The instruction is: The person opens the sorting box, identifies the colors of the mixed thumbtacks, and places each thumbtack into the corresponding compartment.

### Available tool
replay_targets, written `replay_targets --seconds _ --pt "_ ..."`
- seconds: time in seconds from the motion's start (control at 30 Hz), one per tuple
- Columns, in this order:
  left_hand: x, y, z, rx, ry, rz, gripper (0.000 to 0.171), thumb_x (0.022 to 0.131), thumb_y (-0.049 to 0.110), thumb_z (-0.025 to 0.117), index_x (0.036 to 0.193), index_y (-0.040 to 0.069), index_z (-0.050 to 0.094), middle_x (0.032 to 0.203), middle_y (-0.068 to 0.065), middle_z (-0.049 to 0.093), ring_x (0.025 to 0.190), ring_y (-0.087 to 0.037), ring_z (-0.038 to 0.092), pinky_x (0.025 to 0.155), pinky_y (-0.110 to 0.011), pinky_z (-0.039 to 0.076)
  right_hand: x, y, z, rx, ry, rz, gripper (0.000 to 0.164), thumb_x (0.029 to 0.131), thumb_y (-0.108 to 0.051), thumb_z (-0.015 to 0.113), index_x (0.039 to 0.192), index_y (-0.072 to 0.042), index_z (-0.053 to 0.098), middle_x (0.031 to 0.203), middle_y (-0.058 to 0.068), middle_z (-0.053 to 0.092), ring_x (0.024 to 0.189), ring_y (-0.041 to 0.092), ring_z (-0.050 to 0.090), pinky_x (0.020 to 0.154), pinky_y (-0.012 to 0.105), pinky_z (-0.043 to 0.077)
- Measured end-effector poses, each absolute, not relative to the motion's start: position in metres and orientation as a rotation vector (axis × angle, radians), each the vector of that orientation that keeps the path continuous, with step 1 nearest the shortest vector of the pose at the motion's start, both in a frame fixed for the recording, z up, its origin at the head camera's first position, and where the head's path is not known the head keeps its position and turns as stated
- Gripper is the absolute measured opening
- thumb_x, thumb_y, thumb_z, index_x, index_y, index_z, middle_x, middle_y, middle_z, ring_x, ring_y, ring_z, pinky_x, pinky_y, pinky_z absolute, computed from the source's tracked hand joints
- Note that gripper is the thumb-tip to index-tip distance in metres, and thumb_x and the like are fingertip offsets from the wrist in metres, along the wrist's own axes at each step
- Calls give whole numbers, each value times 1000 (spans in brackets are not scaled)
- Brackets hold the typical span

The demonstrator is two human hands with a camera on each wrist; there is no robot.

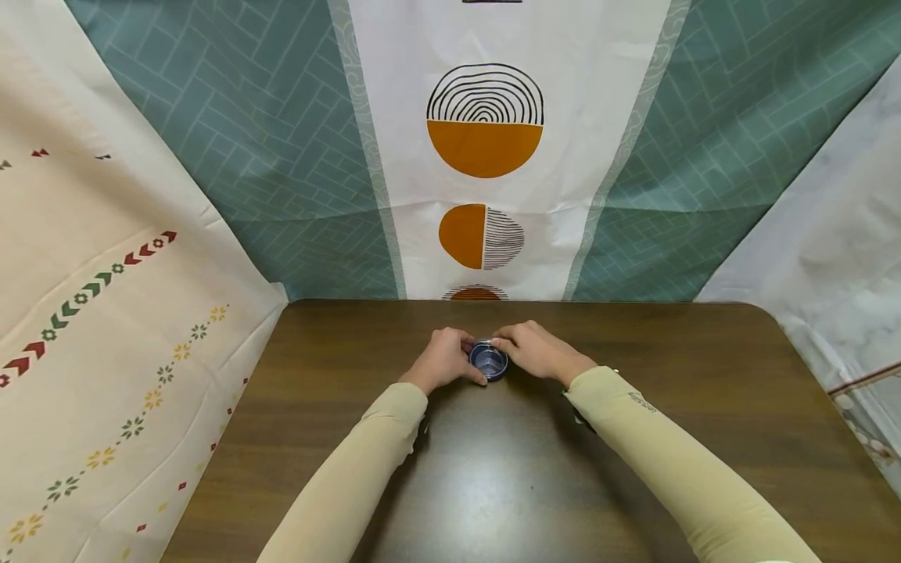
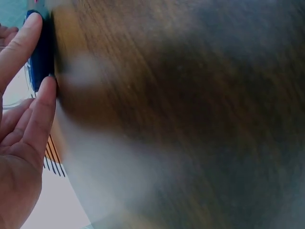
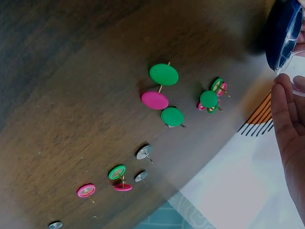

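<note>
A small round dark-blue container [image 1: 489, 361] stands near the table's far edge, between the two hands. My left hand [image 1: 445, 361] grips its side, the thumb at the near rim and the fingers at the back. The right wrist view shows a clear lid [image 3: 296, 61] tilted up from the container's rim. My right hand [image 1: 538, 349] pinches this lid between thumb and fingers. Thumbtacks lie loose on the table in the right wrist view: green ones [image 3: 164, 74], pink ones [image 3: 155, 100] and silver ones [image 3: 144, 152]. How much the container holds cannot be made out.
The brown wooden table [image 1: 338, 469] shines with glare at its middle. A patterned green and white cloth [image 1: 296, 141] hangs behind its far edge. A cream cloth [image 1: 105, 313] hangs at the left and a pale cloth [image 1: 845, 258] at the right.
</note>
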State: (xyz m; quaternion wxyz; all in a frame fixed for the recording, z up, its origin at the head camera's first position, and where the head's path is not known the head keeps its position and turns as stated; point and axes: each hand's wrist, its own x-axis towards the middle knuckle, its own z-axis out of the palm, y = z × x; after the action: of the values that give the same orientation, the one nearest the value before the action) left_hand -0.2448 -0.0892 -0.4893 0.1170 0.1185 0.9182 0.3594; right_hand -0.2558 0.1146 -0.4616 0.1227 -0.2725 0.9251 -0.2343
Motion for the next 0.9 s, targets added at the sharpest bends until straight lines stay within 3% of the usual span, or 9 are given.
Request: replay_targets --seconds 0.37,0.63,0.9 --pt "-240 -91 -487 306 2694 1098 64 49 32 92 106 11 72 95 1 72 77 -5 65 70 -23 54 -260 114 -460 -751 2710 -739 37 99 -37 44 113 -12 67 99 -2 68 85 11 59 80 33 51" --pt "-243 -87 -488 450 2771 963 72 48 37 92 112 12 70 99 0 72 80 -10 64 69 -22 52 -265 113 -458 -718 2690 -754 38 99 -37 42 112 -13 67 100 -1 68 80 11 57 72 28 47" --pt "-243 -87 -487 457 2758 962 70 50 36 92 111 11 69 94 0 71 76 -8 61 66 -22 51 -269 110 -455 -615 2660 -785 40 99 -41 41 104 -14 69 77 0 60 67 15 51 61 29 41"
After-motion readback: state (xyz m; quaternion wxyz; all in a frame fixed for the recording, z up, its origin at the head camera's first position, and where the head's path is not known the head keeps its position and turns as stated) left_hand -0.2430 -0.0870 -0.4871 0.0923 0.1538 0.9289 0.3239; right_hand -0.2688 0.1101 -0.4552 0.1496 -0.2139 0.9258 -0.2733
